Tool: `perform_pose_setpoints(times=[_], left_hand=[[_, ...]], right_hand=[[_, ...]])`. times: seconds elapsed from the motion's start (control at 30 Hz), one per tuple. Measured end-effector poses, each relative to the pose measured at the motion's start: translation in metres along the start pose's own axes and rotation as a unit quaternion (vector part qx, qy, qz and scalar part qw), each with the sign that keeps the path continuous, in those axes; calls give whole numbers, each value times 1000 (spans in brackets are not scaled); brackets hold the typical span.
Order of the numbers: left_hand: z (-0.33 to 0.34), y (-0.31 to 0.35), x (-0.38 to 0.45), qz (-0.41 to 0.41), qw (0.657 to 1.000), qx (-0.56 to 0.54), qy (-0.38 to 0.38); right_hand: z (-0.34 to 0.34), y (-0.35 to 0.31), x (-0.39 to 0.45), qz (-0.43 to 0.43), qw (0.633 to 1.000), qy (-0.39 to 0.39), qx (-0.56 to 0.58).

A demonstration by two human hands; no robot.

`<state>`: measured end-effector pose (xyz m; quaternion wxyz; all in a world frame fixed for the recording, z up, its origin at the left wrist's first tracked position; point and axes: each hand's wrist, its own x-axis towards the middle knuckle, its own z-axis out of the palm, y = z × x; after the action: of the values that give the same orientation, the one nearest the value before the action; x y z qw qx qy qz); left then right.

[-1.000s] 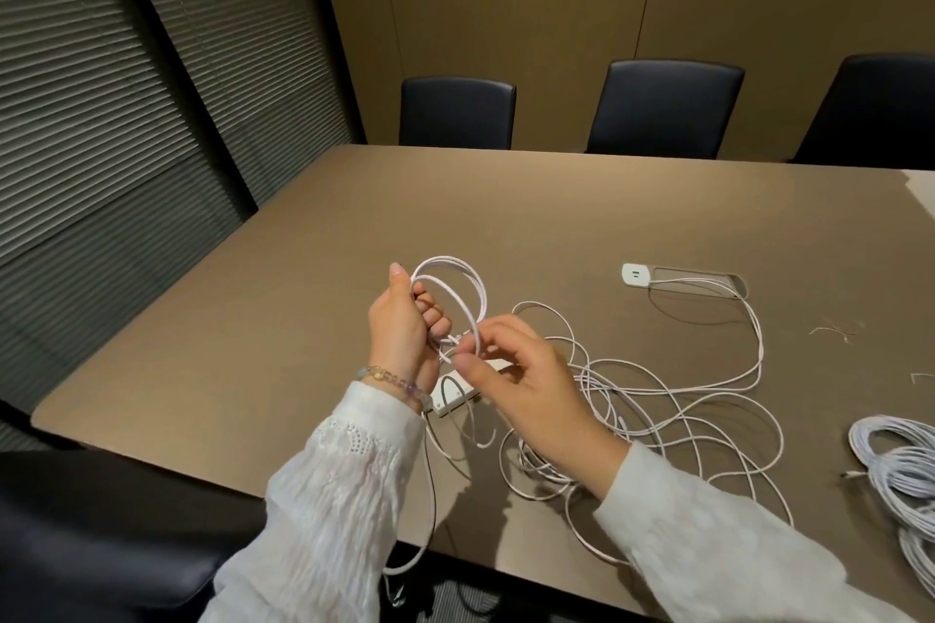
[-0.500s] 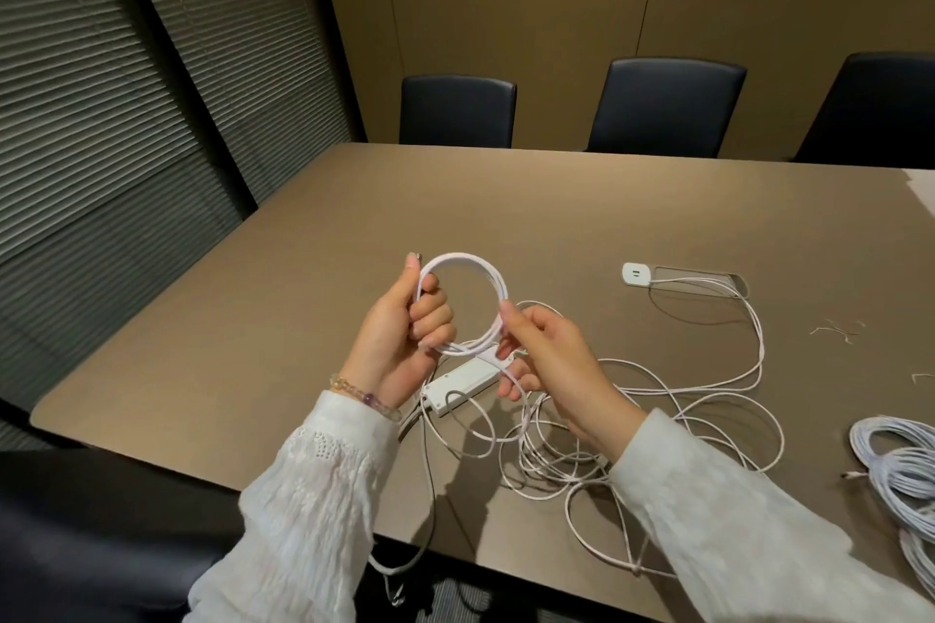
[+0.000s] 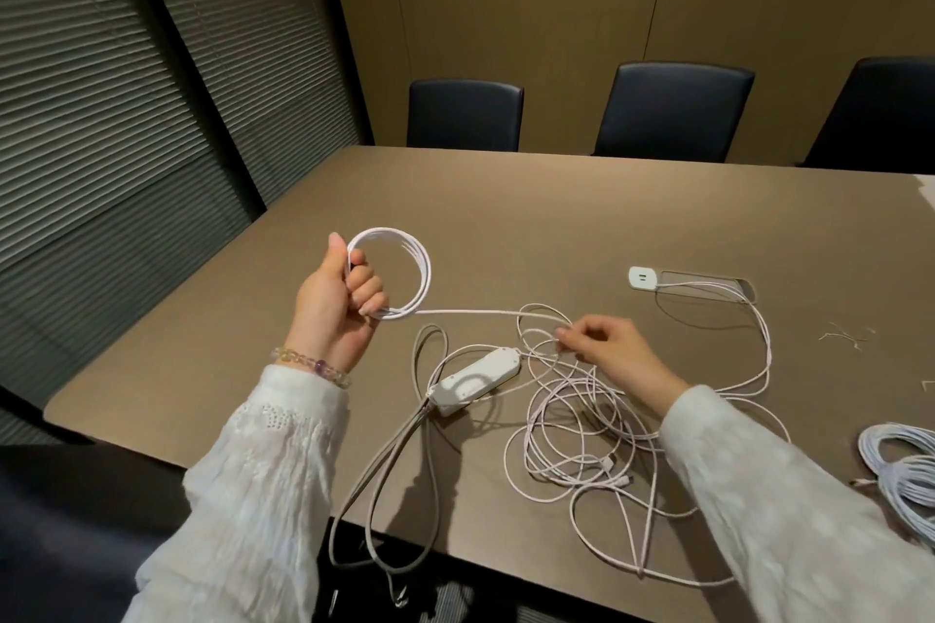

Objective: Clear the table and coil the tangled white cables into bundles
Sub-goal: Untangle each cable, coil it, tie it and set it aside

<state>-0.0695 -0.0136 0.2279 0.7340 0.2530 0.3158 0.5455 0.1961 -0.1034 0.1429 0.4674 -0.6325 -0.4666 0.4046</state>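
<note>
My left hand (image 3: 336, 306) grips a small coil of white cable (image 3: 415, 268) held upright above the brown table (image 3: 506, 218). From the coil a straight stretch of the same cable runs right to my right hand (image 3: 609, 344), which pinches it over the tangled pile of white cable (image 3: 582, 425). A white power strip (image 3: 478, 377) lies between my hands, its grey cord (image 3: 394, 460) dropping over the table's near edge.
A white charger (image 3: 642, 277) sits by a recessed table socket (image 3: 708, 279) at the back right. A finished cable bundle (image 3: 905, 470) lies at the right edge. Small wire ties (image 3: 847, 338) lie nearby. Three dark chairs (image 3: 673, 109) line the far side.
My hands have moved apart: the left one carried the coil up and left, while the right one slid rightward along the cable, pulling a length straight. The power strip now lies uncovered.
</note>
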Motion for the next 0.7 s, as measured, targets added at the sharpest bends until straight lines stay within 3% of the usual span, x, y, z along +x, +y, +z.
perform_pose_setpoints(times=[0.1,0.23,0.4,0.53,0.7], left_hand=[[-3,-5,-2,7,999,47,11],[1,-15,-7,14,992,122,23],[15,-31,-13,30,985,169,35],[27,-42,-22,27,979,202,12],[36,-56,-36,48,952,300,-25]], right_hand=[[-3,-20,-7,-9,997,-7,80],[9,-53,-17,-60,992,-16,106],[37,-78,-34,-142,986,-79,30],[63,-76,-42,-256,958,-33,-126],[83,-73,-46,-316,934,82,-146]])
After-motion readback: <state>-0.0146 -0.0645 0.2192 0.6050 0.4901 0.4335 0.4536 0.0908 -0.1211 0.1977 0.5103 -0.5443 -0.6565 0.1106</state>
